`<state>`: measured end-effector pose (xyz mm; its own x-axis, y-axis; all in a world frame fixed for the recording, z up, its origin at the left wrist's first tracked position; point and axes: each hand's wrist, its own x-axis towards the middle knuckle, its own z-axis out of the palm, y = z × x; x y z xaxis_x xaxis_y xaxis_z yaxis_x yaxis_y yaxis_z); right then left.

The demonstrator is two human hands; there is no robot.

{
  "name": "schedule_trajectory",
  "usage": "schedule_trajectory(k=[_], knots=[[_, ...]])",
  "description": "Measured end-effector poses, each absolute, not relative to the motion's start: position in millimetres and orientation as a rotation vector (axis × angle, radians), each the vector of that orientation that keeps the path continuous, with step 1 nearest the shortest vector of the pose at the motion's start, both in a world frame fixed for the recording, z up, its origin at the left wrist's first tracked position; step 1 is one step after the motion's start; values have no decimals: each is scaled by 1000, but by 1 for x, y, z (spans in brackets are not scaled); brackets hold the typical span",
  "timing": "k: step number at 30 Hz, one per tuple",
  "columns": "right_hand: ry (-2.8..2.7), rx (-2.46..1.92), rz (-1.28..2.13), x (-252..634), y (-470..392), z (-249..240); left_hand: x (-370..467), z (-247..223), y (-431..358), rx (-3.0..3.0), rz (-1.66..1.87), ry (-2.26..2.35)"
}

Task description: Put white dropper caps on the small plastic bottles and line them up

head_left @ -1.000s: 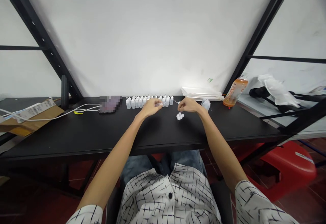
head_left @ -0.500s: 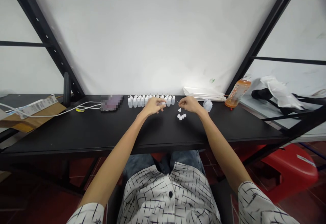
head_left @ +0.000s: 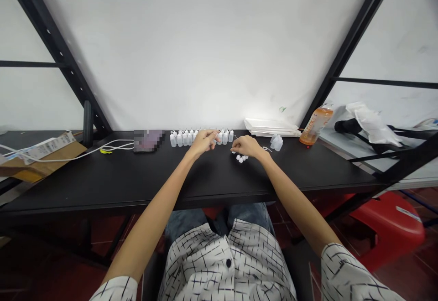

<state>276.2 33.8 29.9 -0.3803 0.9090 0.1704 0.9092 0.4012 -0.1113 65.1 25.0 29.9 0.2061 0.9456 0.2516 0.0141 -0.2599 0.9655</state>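
Observation:
My left hand [head_left: 204, 142] is closed, its thumb and fingers around a small white plastic bottle [head_left: 218, 140] in front of the bottle row. My right hand [head_left: 247, 146] has its fingertips pinched together, with a small white cap [head_left: 234, 152] at them, partly hidden. Several loose white caps [head_left: 241, 158] lie on the black table just below that hand. Small white bottles [head_left: 180, 139] with thin tips stand upright in rows by the wall, some hidden behind my left hand. A few more clear-white pieces [head_left: 276, 142] lie in a clump right of my right hand.
A stack of white sheets [head_left: 272, 127] rests against the wall. An orange drink bottle [head_left: 316, 125] leans at the right. On the left are a blurred purple object [head_left: 148, 140], a white cable [head_left: 85, 153] and flattened cardboard [head_left: 58, 157]. A red stool [head_left: 393, 228] stands below.
My right hand has moved left and slightly down, over the loose caps, its fingertips now nearer my left hand. My left hand has barely moved. The view has shifted slightly.

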Motion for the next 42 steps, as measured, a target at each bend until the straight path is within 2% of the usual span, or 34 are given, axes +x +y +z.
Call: schedule_trajectory(k=[6, 21, 25, 30, 33, 42], knots=[[-2434, -1601, 145, 278, 37, 29, 48, 49, 23, 1077, 1259, 713], [-2418, -1557, 211, 281, 44, 27, 51, 48, 20, 1065, 1162, 729], [-2258, -1377, 283, 283, 45, 26, 54, 46, 17, 1150, 1143, 699], [-1918, -1017, 714, 283, 38, 34, 62, 43, 13, 1301, 1205, 860], [-1761, -856, 839, 281, 32, 41, 68, 41, 11, 1415, 1200, 997], [-1779, -810, 962, 272, 23, 42, 79, 28, 10, 1823, 1008, 1175]])
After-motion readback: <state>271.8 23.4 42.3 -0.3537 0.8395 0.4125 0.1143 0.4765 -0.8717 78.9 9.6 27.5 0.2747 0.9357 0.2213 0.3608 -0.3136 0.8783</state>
